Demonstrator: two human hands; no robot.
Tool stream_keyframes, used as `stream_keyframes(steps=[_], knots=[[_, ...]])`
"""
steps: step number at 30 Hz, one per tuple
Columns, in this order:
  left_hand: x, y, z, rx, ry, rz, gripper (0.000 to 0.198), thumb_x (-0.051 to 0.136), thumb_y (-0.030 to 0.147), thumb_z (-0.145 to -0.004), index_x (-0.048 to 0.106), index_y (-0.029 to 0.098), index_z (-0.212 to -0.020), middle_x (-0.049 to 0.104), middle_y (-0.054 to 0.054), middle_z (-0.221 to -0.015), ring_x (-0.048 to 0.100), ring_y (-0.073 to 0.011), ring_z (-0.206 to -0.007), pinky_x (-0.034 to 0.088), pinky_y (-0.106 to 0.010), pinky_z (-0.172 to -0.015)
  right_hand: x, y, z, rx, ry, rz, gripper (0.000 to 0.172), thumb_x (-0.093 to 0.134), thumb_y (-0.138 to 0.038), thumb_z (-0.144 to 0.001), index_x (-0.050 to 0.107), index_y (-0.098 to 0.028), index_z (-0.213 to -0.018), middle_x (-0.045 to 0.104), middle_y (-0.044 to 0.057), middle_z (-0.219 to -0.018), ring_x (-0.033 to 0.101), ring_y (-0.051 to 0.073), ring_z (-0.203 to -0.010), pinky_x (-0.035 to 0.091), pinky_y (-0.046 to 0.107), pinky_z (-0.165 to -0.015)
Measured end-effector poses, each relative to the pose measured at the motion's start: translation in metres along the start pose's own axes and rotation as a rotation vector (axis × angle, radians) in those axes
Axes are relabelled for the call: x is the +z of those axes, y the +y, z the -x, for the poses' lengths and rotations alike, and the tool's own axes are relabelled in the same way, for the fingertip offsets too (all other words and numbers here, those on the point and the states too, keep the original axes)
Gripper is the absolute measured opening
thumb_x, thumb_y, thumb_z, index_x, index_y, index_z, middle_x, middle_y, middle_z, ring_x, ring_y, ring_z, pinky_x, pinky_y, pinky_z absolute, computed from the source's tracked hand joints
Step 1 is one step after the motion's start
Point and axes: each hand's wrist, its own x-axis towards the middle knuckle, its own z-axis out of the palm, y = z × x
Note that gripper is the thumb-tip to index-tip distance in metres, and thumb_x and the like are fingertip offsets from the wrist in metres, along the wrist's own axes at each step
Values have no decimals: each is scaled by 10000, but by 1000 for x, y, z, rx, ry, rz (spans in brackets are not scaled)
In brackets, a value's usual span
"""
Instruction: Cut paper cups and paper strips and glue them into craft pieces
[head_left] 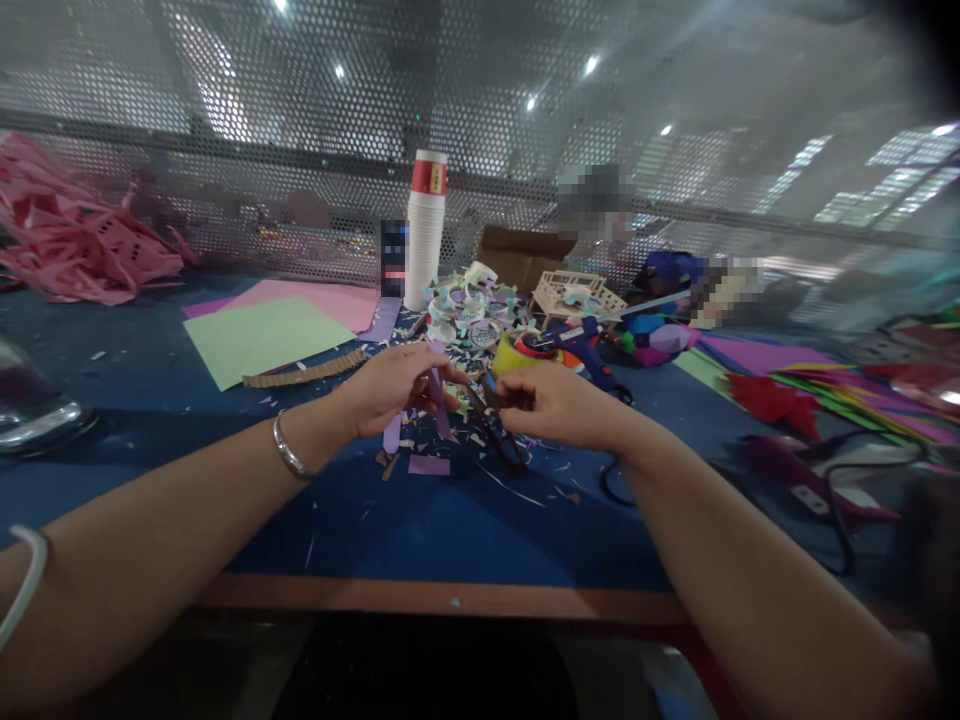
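Observation:
My left hand [397,388] holds a strip of purple paper [441,405], which hangs down between the thumb and fingers. Close by on the right, my right hand [559,402] is closed, its fingertips pinched together; what is in them, if anything, is too small to make out. Dark-handled scissors [508,445] are just below and left of its fingertips; I cannot tell whether the hand touches them. A small purple paper rectangle [429,465] lies on the blue tabletop [450,535] under my hands, with scattered paper scraps around it.
Behind my hands are a pile of paper rings [480,305], a tall cup stack [425,230], yellow tape [514,352] and a blue glue gun [585,350]. Green paper [270,335] and a cardboard strip [307,372] lie left. A black cable [840,480] curves at right.

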Motion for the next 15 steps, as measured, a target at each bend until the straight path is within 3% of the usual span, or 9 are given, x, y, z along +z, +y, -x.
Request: stream_keyframes(steps=[5, 8, 15], knots=[[13, 1, 6, -69, -67, 181, 169, 572, 274, -912, 634, 146, -821, 705, -53, -747, 712, -170, -718, 535, -291, -702, 7, -1, -4, -36, 148, -46, 157, 585, -216, -777, 472, -201, -669, 471, -36, -638, 432, 117, -601, 312, 281, -565], [15, 2, 6, -42, -38, 293, 181, 578, 233, -899, 650, 128, -771, 719, -76, -760, 718, -176, -750, 551, -309, -780, 9, -3, -3, -63, 167, -141, 125, 597, -260, -835, 536, -193, -748, 518, -20, -712, 469, 132, -661, 348, 283, -606], [16, 9, 9, 56, 24, 384, 186, 580, 220, -884, 659, 136, -738, 700, -47, -680, 699, -163, -701, 523, -281, -718, 19, -9, -7, -138, 164, -530, 198, 624, -375, -910, 532, -200, -891, 603, 9, -854, 556, 157, -799, 427, 308, -740]])
